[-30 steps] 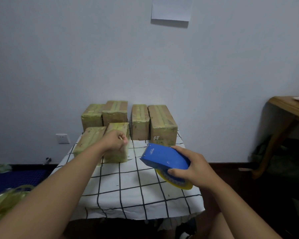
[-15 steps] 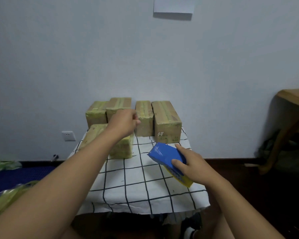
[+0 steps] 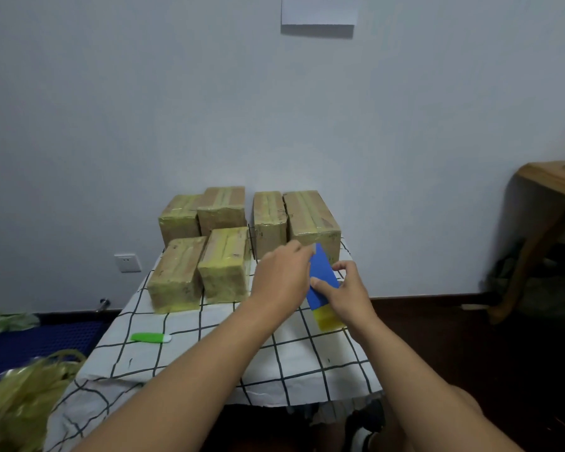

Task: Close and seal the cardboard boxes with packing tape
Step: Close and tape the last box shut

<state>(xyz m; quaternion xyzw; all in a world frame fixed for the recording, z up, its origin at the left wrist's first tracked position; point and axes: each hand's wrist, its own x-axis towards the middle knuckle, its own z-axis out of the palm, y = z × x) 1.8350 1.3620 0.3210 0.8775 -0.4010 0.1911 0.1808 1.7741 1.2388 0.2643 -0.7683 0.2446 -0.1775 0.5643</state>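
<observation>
Several taped cardboard boxes stand at the back of the table, among them a front left box, one beside it and a large one at the right. My right hand grips the blue tape dispenser, whose yellow tape roll shows below. My left hand sits against the dispenser's left side, fingers at its upper end; whether it pinches the tape there I cannot tell.
A checked cloth covers the table. A green and white cutter lies on it at the left. Crumpled yellow tape lies lower left. A wooden table stands at the right, a wall socket at the left.
My left hand left the front box and crossed right to the dispenser. My right hand turned the dispenser more upright. The cutter has come into view.
</observation>
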